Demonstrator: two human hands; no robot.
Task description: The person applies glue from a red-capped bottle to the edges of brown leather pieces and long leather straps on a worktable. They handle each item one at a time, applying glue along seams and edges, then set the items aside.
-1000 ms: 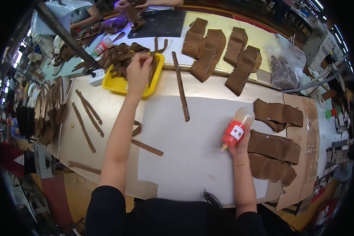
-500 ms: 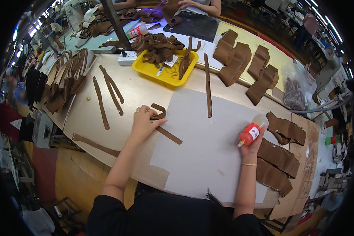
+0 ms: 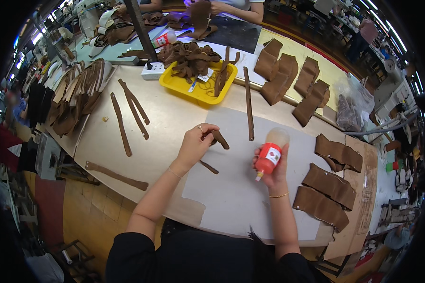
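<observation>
Strip, brown (image 3: 221, 140): one, pinched between thumb and fingers of the left hand (image 3: 197, 145), over the left part of the grey sheet (image 3: 241, 203) on the counter (image 3: 160, 113). Its free part slants down to the right. Judged light, limp and matt, so unlikely to slip but apt to curl or twist; best taken near an end, by the edges, with fingertips.

Brown end (image 3: 209, 167): one, below the left hand, against the sheet; whether it joins the held strip cannot be told.

Bottle, red and clear (image 3: 271, 153): one, clasped in the right hand (image 3: 275, 175), tilted, nozzle (image 3: 259, 176) lowermost and apart from the strip. Judged light to moderate in weight, smooth, probably squeezable; best gripped round the body, clear of the nozzle.

Long strip (image 3: 249, 104): one, lying between the hands and beyond them, its near end on the sheet.

Loose strips (image 3: 121, 125): several, flat on the counter, left.

Tray, yellow (image 3: 193, 96): one, beyond the left hand, with a brown pile (image 3: 191, 59) at its far side.

Panels, brown (image 3: 328, 186): three, right of the right hand.
</observation>
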